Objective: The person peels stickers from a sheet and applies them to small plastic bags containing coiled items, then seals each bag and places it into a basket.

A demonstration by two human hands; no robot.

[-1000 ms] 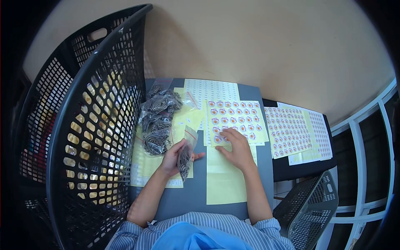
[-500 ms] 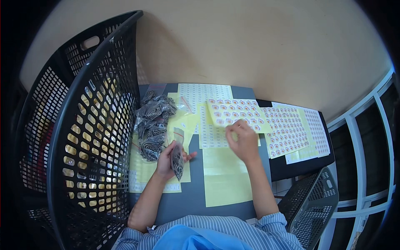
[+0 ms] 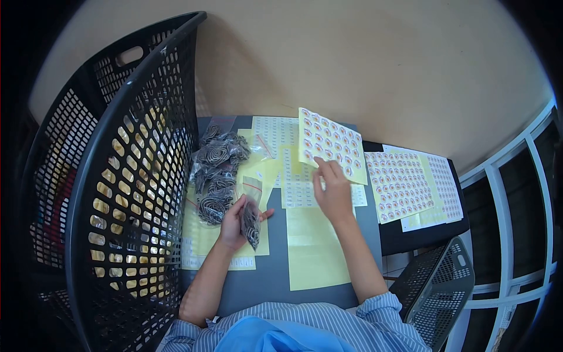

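Note:
My left hand (image 3: 234, 226) is closed around a clear zip bag (image 3: 250, 218) with a red seal line and dark, ridged contents. The bag is tilted, its sealed end up. My right hand (image 3: 334, 189) has its fingers against the lower edge of a sheet of round stickers (image 3: 330, 141), apparently gripping it; the exact contact is partly hidden. That sheet stands tilted up near the wall. Left of the held bag lies a pile of similar clear bags (image 3: 217, 161) with dark spiral coils inside.
A tall black perforated basket (image 3: 132, 193) stands at the left, with yellowish things showing through its holes. More sticker sheets (image 3: 404, 183) lie at the right. Under my right arm is a plain yellow sheet (image 3: 316, 252). A dark crate (image 3: 440, 287) sits lower right; the wall (image 3: 375, 64) rises behind.
The sticker sheet has risen and tilted up toward the wall. My right hand has shifted slightly up and left. My left hand still holds the bag, almost in place.

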